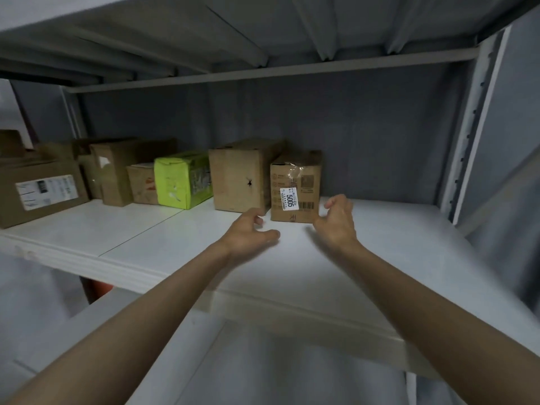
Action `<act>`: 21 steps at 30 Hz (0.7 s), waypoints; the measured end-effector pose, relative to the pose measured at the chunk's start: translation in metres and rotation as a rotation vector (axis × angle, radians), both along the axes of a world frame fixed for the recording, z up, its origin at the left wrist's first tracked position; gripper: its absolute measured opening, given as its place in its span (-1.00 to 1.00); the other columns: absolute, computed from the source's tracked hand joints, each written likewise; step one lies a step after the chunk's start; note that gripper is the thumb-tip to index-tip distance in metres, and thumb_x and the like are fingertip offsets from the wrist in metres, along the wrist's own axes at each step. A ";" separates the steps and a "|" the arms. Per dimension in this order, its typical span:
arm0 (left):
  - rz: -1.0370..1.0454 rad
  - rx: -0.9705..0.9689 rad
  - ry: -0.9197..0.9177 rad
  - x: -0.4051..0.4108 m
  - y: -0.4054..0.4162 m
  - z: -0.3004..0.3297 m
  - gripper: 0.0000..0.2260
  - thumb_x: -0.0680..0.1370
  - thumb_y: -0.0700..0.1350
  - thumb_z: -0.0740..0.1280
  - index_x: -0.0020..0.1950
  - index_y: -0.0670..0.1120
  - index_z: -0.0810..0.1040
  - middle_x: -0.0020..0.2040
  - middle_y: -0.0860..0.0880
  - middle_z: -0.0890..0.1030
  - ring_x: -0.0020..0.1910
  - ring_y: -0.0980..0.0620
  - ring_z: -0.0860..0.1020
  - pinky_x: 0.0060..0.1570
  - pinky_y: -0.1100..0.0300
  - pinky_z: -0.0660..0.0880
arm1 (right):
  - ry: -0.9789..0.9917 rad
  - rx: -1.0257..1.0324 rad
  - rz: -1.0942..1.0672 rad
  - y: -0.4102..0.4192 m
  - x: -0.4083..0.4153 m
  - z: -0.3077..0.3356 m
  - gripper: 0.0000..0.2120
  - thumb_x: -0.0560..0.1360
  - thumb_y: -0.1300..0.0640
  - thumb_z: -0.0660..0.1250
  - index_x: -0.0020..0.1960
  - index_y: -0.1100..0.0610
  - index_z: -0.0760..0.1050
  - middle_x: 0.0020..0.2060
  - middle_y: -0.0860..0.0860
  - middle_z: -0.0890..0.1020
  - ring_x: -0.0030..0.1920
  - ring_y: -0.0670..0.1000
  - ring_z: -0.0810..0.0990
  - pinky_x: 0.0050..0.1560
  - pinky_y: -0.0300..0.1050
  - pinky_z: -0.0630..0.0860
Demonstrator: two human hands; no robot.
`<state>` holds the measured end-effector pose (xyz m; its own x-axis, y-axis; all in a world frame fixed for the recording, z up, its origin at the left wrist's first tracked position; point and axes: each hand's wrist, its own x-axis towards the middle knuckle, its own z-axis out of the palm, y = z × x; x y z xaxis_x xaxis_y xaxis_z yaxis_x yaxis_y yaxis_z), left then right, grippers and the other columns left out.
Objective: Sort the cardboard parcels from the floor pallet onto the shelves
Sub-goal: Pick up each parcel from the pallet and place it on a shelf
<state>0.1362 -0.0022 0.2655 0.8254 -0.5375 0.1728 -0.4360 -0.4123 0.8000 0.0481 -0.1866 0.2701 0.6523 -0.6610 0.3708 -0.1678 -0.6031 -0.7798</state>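
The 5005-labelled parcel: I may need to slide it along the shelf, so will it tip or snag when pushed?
The 5005-labelled parcel stands taller than wide, so a high push might tip it; push low. The white shelf looks smooth, so it should slide. Its crinkled tape and dented top suggest soft cardboard that may give.

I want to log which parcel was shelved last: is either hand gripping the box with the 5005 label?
No: the left hand and right hand flank the 5005 box with loosely curled fingers, not touching it.
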 end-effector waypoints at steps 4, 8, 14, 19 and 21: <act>-0.003 -0.106 0.122 0.025 -0.026 -0.002 -0.39 0.42 0.07 0.52 0.40 0.07 0.34 0.33 0.05 0.44 0.17 0.05 0.51 -0.06 0.21 0.44 | -0.026 0.087 0.072 -0.008 0.012 -0.015 -0.40 0.51 0.07 0.47 0.43 0.11 0.24 0.41 0.04 0.33 0.36 0.11 0.46 0.33 0.14 0.51; -0.072 -0.173 0.197 0.039 -0.043 -0.001 -0.07 0.38 -0.06 0.59 0.62 0.01 0.12 0.56 0.01 0.33 0.47 -0.01 0.36 0.19 0.19 0.33 | -0.006 0.065 0.174 -0.007 0.014 -0.016 -0.30 0.53 0.14 0.40 0.57 0.01 0.15 0.46 0.04 0.45 0.42 0.12 0.45 0.39 0.08 0.45; -0.138 -0.174 0.210 0.043 -0.045 0.007 -0.05 0.31 -0.06 0.64 0.57 0.02 0.18 0.20 0.15 0.55 0.10 0.19 0.54 -0.01 0.29 0.43 | 0.045 0.111 0.241 -0.005 0.006 -0.005 -0.28 0.59 0.20 0.33 0.63 0.04 0.04 0.36 -0.01 0.55 0.36 0.05 0.50 0.21 -0.23 0.34; -0.097 -0.193 0.065 0.027 -0.035 0.017 0.02 0.14 0.16 0.69 0.48 0.06 0.26 0.35 0.00 0.44 0.37 -0.06 0.41 0.38 0.01 0.41 | -0.015 0.188 0.303 0.024 -0.014 0.010 -0.33 0.58 0.20 0.39 0.60 0.10 0.16 -0.08 -0.13 0.63 -0.14 -0.28 0.61 -0.06 -0.47 0.44; -0.058 -0.229 0.032 0.019 -0.028 0.016 0.06 0.14 0.18 0.70 0.50 0.06 0.21 0.37 -0.02 0.41 0.41 -0.08 0.35 0.38 0.02 0.38 | -0.059 0.186 0.334 0.043 -0.022 0.010 -0.41 0.60 0.30 0.31 0.57 0.18 0.19 -0.02 -0.02 0.66 -0.16 -0.28 0.62 -0.14 -0.49 0.48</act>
<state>0.1549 -0.0299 0.2814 0.8014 -0.5339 0.2696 -0.4263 -0.1937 0.8836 0.0258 -0.1432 0.2804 0.8246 -0.4749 0.3075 0.0622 -0.4642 -0.8835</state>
